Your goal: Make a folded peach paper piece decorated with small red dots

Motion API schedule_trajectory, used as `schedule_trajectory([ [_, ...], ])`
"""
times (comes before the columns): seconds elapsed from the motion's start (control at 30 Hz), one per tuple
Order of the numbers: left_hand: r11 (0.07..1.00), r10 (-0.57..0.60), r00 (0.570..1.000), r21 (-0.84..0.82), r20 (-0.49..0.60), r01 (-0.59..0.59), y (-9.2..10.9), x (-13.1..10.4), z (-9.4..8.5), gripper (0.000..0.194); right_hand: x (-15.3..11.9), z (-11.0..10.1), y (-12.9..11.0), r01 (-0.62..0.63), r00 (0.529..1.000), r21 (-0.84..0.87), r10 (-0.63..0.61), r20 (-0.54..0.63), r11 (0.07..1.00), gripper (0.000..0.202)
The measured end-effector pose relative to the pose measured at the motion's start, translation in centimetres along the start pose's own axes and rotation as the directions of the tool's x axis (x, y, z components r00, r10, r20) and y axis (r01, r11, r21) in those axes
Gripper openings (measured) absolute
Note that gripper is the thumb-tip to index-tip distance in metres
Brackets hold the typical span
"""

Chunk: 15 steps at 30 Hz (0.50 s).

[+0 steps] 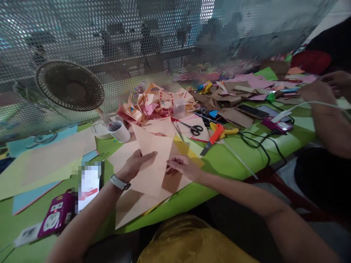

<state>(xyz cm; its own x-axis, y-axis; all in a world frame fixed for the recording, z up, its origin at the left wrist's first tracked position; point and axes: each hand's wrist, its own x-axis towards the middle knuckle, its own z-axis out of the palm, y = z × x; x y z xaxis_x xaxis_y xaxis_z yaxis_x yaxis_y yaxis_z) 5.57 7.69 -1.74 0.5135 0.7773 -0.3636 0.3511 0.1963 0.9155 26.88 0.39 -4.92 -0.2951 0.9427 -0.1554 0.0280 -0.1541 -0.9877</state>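
Note:
A pale peach sheet of paper (153, 171) is lifted and tilted above other sheets. My left hand (137, 162), with a watch on its wrist, is closed on the sheet's left side, thumb on top and fingers behind. Curled together, the fingers of my right hand (183, 166) pinch at the sheet's right edge. Beneath lies a larger peach sheet (127, 208), with yellow paper (186, 151) showing at its side. Beyond my right hand lie black-handled scissors (195, 129) and a cutter with an orange handle (214, 137).
A white mug (119, 131) and a fan (71, 87) stand at the back left. A phone (89, 188) and purple power bank (56, 215) lie left. Folded paper pieces (153, 102) are heaped behind. Cables (263, 146) and another person's arm (323, 113) are at right.

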Motion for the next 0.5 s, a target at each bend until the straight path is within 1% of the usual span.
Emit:
schedule_trajectory([
  [0.03, 1.0, 0.004, 1.0, -0.019, -0.003, -0.004, 0.1, 0.2, -0.3, 0.071, -0.5, -1.1, -0.1, 0.066, 0.998, -0.149, -0.067, -0.001, 0.987, 0.026],
  [0.07, 1.0, 0.0, 1.0, -0.025, 0.0, 0.0, 0.1, 0.3, -0.9, 0.067, -1.0, -2.6, -0.4, 0.142, 0.988, -0.354, -0.153, -0.004, 0.925, 0.022],
  [0.1, 1.0, -0.009, 1.0, -0.016, 0.018, 0.009, 0.2, 0.6, -1.6, 0.063, -1.5, -4.5, -0.6, 0.187, 0.972, -0.561, -0.235, -0.015, 0.807, 0.022],
  [0.13, 0.999, -0.047, 0.998, 0.015, 0.044, 0.047, 0.1, 0.8, -2.4, 0.059, -1.9, -6.6, -0.9, 0.19, 0.96, -0.728, -0.28, -0.003, 0.659, 0.024],
  [0.17, 0.995, -0.08, 0.994, 0.074, 0.08, 0.074, 0.0, 1.1, -3.3, 0.057, -2.3, -8.8, -1.0, 0.161, 0.95, -0.847, -0.313, -0.007, 0.506, 0.031],
  [0.2, 0.99, -0.079, 0.99, 0.126, 0.113, 0.064, -0.1, 1.5, -4.1, 0.056, -2.6, -11.1, -1.0, 0.125, 0.95, -0.927, -0.314, 0.009, 0.352, 0.039],
  [0.27, 0.978, -0.088, 0.985, 0.201, 0.15, 0.057, -0.3, 2.3, -5.4, 0.057, -2.8, -15.1, -0.5, 0.064, 0.952, -0.995, -0.305, 0.037, 0.08, 0.054],
  [0.3, 0.971, -0.103, 0.982, 0.228, 0.158, 0.065, -0.3, 2.8, -5.8, 0.06, -2.8, -16.8, 0.0, 0.047, 0.948, -0.999, -0.313, 0.05, -0.017, 0.056],
  [0.33, 0.965, -0.119, 0.978, 0.253, 0.169, 0.074, -0.3, 3.2, -6.1, 0.061, -2.7, -18.1, 0.5, 0.057, 0.941, -0.995, -0.327, 0.082, -0.086, 0.054],
  [0.37, 0.956, -0.134, 0.974, 0.284, 0.184, 0.078, -0.2, 3.7, -6.3, 0.062, -2.5, -19.2, 1.2, 0.09, 0.934, -0.986, -0.333, 0.132, -0.138, 0.052],
  [0.43, 0.931, -0.116, 0.976, 0.362, 0.186, 0.041, 0.0, 4.6, -6.5, 0.064, -2.1, -20.5, 2.3, 0.128, 0.915, -0.973, -0.355, 0.191, -0.193, 0.041],
  [0.47, 0.906, -0.07, 0.988, 0.422, 0.135, 0.007, 0.1, 4.8, -6.5, 0.067, -1.9, -20.9, 2.6, 0.14, 0.907, -0.969, -0.366, 0.209, -0.206, 0.038],
  [0.5, 0.867, 0.002, 0.999, 0.498, 0.051, -0.027, 0.1, 4.9, -6.4, 0.071, -1.9, -21.1, 2.9, 0.149, 0.901, -0.966, -0.375, 0.22, -0.21, 0.035],
])
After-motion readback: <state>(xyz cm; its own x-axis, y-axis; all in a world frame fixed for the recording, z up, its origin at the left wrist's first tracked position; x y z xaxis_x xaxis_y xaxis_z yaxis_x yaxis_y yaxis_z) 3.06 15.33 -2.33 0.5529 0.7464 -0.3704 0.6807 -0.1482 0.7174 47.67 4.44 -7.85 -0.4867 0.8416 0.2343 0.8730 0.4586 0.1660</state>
